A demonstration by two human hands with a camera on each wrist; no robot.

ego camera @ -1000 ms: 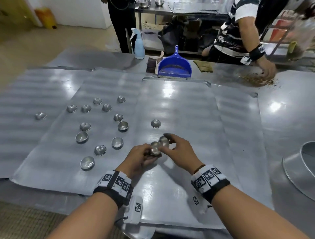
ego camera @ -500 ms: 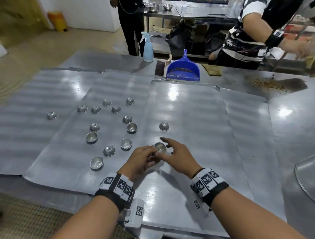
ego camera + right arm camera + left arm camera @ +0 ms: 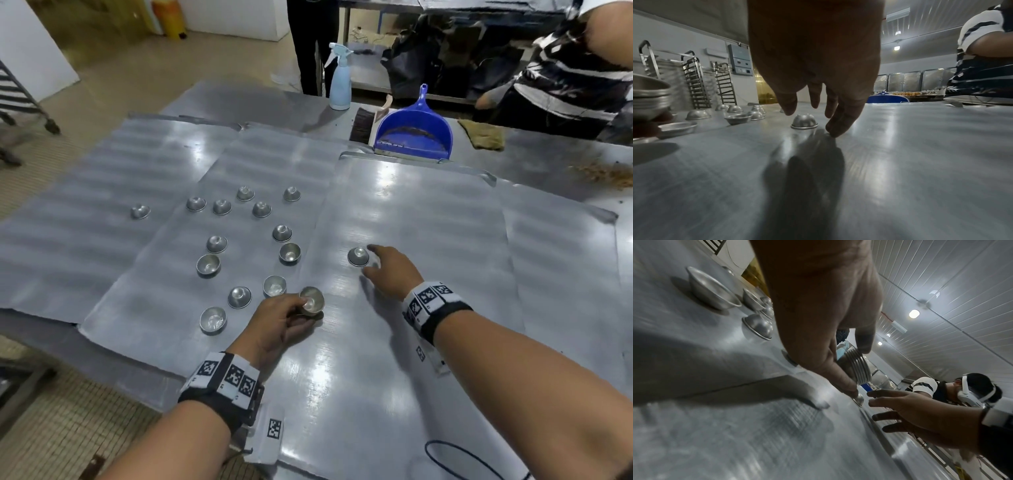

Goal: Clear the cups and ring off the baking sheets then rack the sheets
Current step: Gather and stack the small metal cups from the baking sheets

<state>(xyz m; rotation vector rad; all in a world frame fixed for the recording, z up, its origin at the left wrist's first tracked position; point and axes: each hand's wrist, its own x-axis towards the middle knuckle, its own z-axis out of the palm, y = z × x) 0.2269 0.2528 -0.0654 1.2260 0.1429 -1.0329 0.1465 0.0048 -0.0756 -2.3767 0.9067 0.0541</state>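
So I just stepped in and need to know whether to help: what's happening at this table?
A person is gathering small metal cups off the baking sheets. The left hand grips a nested stack of cups just above the sheet, while the right hand, fingers spread, reaches for a lone upside-down cup and has not closed on it. Over a dozen loose cups remain to the left, so no sheet is ready for racking.
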